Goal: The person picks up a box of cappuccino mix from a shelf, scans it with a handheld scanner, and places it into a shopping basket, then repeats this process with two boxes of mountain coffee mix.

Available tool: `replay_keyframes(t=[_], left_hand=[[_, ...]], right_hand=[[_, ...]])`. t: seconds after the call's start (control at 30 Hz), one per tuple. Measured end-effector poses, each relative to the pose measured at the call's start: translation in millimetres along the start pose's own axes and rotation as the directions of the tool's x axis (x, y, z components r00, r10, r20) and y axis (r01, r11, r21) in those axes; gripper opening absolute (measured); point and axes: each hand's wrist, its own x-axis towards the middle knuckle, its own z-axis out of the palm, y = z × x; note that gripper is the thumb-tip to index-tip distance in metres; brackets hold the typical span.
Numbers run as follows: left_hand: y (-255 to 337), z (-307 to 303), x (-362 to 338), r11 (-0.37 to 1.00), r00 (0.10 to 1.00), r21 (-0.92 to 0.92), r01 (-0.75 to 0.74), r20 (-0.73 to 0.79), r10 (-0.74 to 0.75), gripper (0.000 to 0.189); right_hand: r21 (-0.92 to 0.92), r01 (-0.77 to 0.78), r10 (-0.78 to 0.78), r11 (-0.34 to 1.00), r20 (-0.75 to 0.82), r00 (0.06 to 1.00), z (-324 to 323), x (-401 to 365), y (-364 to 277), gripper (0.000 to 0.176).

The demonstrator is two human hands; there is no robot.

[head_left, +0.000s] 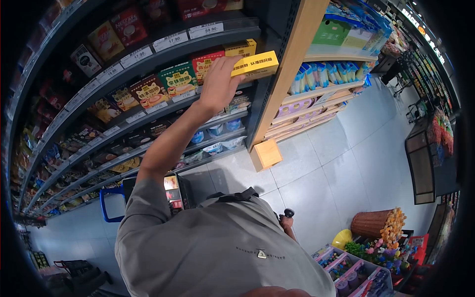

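Observation:
My left hand [222,81] reaches up to a shelf, its fingers closed over one end of a yellow coffee box [262,63]. The box juts out past the shelf's front edge, near the wooden end post. Beside it on the shelf stand a red coffee box [204,64], a green one [176,79] and an orange-brown one [149,92]. Low by my right side, my right hand [287,223] is closed around a black round-topped handle [288,213]; what it belongs to is hidden by my body.
A dark basket or cart with boxes [173,190] and a blue handle [104,208] stands below my left arm. A wooden block [267,154] sits at the shelf's foot. Grey tiled floor [321,163] runs right. A toy display [354,272] and a wicker basket [366,225] stand at lower right.

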Motion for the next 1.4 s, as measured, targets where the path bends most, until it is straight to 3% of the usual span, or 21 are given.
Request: replay_keyframes(t=[0.03,0.07,0.1,0.13,0.17,0.2,0.27,0.3,0.33,0.4,0.43,0.5,0.57,0.67,0.73,0.87,1.07,1.17,1.23,1.33,1.4], left_hand=[[4,-5,-9,0.993,0.998,-0.099,0.061,-0.008,-0.062,0.045],[5,-3,-19,0.992,0.997,-0.101,0.073,-0.004,-0.074,0.045],[4,3,-31,0.868,0.975,-0.451,0.207,0.024,-0.220,0.045],[3,8,-41,0.608,0.933,-0.734,0.303,0.100,-0.345,0.045],[2,11,-50,0.447,0.911,-0.833,0.326,0.150,-0.385,0.049],[2,15,-60,0.438,0.904,-0.833,0.339,0.159,-0.398,0.049],[0,25,-82,0.316,0.772,-0.783,0.536,0.304,-0.557,0.052],[-2,35,-95,0.302,0.742,-0.770,0.562,0.308,-0.596,0.048],[1,41,-105,0.289,0.731,-0.766,0.574,0.320,-0.603,0.048],[9,50,-123,0.045,0.703,-0.878,0.476,0.349,-0.620,0.043],[8,58,-133,0.021,0.702,-0.883,0.469,0.358,-0.615,0.039],[7,71,-150,-0.069,0.660,-0.880,0.470,0.402,-0.635,0.043],[13,69,-156,-0.213,0.587,-0.853,0.477,0.489,-0.645,0.048],[15,65,-158,-0.251,0.528,-0.810,0.531,0.547,-0.649,0.050],[17,63,-157,-0.232,0.530,-0.812,0.535,0.537,-0.656,0.051],[17,63,-158,-0.224,0.501,-0.791,0.569,0.550,-0.668,0.051],[18,70,-170,-0.232,0.519,-0.830,0.508,0.510,-0.686,0.050],[27,69,-180,-0.324,0.516,-0.822,0.469,0.553,-0.655,0.043],[39,65,-184,-0.435,0.486,-0.771,0.464,0.633,-0.603,0.033],[51,54,-186,-0.471,0.426,-0.673,0.570,0.733,-0.531,0.034],[55,51,-193,-0.452,0.452,-0.674,0.584,0.733,-0.509,0.037]], right_hand=[[0.379,-0.220,0.227,0.899,0.027,0.974,2,10,-4,0.018],[0.684,-0.391,0.418,0.616,0.136,0.898,3,20,-7,0.016],[0.706,-0.312,0.388,0.636,0.056,0.920,-9,24,-22,0.015],[0.721,-0.230,0.356,0.653,-0.024,0.934,-28,29,-42,0.016],[0.720,-0.171,0.315,0.672,-0.069,0.947,-47,34,-62,0.020],[0.716,-0.113,0.273,0.689,-0.113,0.955,-65,39,-82,0.025],[0.742,0.027,0.163,0.669,-0.183,0.969,-98,47,-122,0.026],[0.737,0.081,0.085,0.671,-0.185,0.979,-118,44,-146,0.026],[0.732,0.133,0.008,0.668,-0.185,0.983,-138,36,-171,0.027],[0.706,0.133,-0.080,0.695,-0.108,0.991,-173,19,-216,0.027],[0.701,0.128,-0.076,0.702,-0.105,0.992,-185,7,-236,0.027],[0.784,0.224,-0.219,0.579,-0.115,0.969,-202,-15,-272,0.027],[0.801,0.219,-0.233,0.557,-0.103,0.967,-210,-33,-297,0.027],[0.852,0.212,-0.285,0.479,-0.078,0.955,-211,-45,-313,0.029],[0.947,0.071,-0.344,0.315,0.044,0.938,-216,-55,-322,0.029],[0.980,0.058,-0.407,0.191,0.025,0.913,-211,-59,-326,0.026],[0.990,0.042,-0.313,0.132,0.001,0.950,-209,-70,-344,0.030],[0.996,0.085,-0.264,0.028,-0.075,0.962,-208,-74,-349,0.035],[0.989,0.145,-0.228,0.044,-0.131,0.965,-208,-76,-354,0.036],[0.965,0.243,-0.192,0.096,-0.222,0.956,-208,-78,-357,0.039],[0.949,0.289,-0.191,0.128,-0.262,0.946,-207,-80,-359,0.042]])
